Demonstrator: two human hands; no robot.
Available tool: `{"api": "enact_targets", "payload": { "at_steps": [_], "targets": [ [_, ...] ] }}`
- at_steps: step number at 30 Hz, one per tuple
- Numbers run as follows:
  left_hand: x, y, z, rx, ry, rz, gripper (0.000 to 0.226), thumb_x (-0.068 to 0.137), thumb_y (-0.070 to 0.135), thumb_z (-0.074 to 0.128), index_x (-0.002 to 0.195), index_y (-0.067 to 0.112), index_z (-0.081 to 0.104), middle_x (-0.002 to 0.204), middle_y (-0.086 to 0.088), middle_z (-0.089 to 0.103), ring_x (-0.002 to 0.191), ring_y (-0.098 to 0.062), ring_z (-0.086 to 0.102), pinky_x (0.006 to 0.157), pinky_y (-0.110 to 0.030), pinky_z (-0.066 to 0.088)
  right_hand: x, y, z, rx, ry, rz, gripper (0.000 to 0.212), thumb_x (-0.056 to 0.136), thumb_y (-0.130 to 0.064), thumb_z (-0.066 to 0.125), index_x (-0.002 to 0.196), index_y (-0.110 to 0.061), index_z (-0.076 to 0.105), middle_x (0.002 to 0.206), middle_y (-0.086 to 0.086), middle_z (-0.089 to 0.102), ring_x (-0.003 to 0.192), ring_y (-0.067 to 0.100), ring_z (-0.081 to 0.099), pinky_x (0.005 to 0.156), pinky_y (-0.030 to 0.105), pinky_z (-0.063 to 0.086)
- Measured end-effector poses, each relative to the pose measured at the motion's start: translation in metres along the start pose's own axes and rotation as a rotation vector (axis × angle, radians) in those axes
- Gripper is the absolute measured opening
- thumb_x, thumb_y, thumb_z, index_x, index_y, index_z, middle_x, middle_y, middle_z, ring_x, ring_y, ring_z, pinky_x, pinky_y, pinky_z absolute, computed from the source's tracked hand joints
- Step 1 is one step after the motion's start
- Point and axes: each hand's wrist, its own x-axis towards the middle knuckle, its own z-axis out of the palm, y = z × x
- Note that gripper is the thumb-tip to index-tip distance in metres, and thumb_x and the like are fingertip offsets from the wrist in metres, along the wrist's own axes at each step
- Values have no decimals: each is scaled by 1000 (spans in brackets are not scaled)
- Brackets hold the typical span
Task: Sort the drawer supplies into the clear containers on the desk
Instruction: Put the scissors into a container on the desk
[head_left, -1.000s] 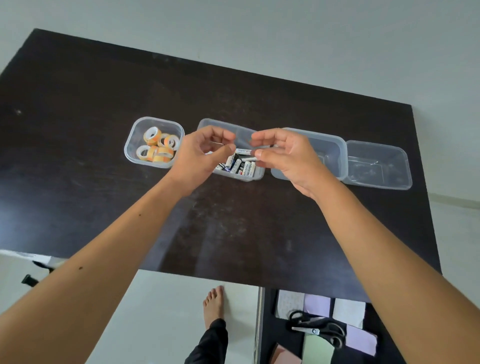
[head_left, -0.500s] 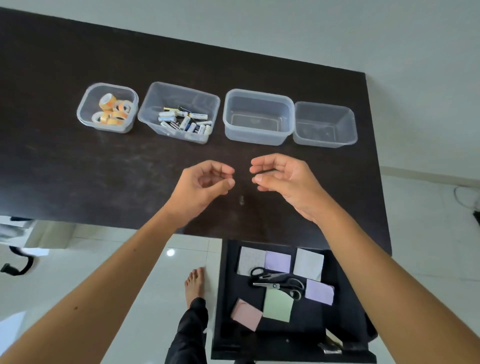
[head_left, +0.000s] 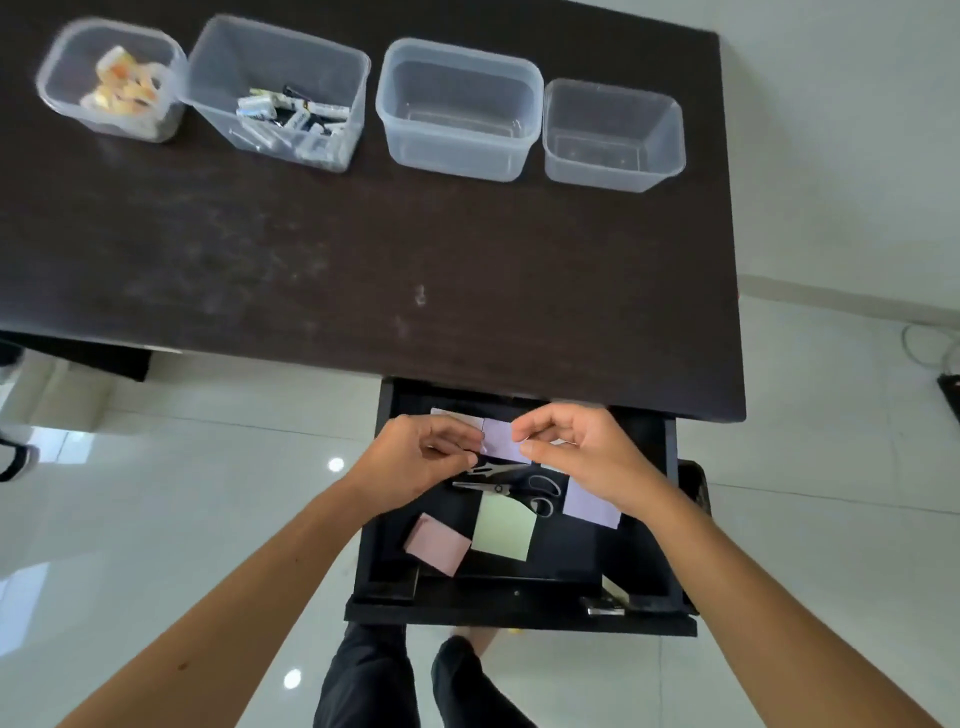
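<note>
We hover both hands over the open drawer (head_left: 519, 608). Our left hand (head_left: 415, 457) and right hand (head_left: 576, 457), fingers curled yet clamped on nothing, flank a purple sticky-note pad (head_left: 501, 441), probably bound for an empty container (head_left: 460, 109).

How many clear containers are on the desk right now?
4, in a row along the desk's far side: the leftmost container with tape rolls, the second container with batteries, then two empty ones, the third container and the rightmost container.
</note>
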Motion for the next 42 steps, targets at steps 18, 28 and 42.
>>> {"api": "enact_targets", "payload": {
  "at_steps": [18, 28, 42],
  "targets": [
    [33, -54, 43, 544, 21, 38, 58, 83, 17, 86, 136, 23, 63, 137, 1, 57, 129, -16, 51, 113, -28, 43, -2, 104, 36, -533, 92, 14, 57, 81, -27, 91, 134, -23, 70, 121, -16, 58, 110, 9, 55, 97, 22, 45],
    [33, -51, 41, 516, 17, 14, 45, 86, 15, 85, 128, 23, 67, 118, 6, 67, 109, -10, 61, 102, -28, 51, 6, 102, 32, -609, 16, 34, 42, 80, -33, 91, 118, -25, 74, 117, -11, 51, 116, 11, 44, 94, 24, 38],
    [28, -48, 40, 260, 57, -47, 21, 97, 16, 74, 115, 26, 78, 105, 17, 75, 94, -3, 68, 80, -6, 50, -11, 94, 21, -294, 63, 65, 28, 85, -18, 89, 99, -38, 74, 105, -18, 75, 104, 2, 70, 96, 31, 58]
  ]
}}
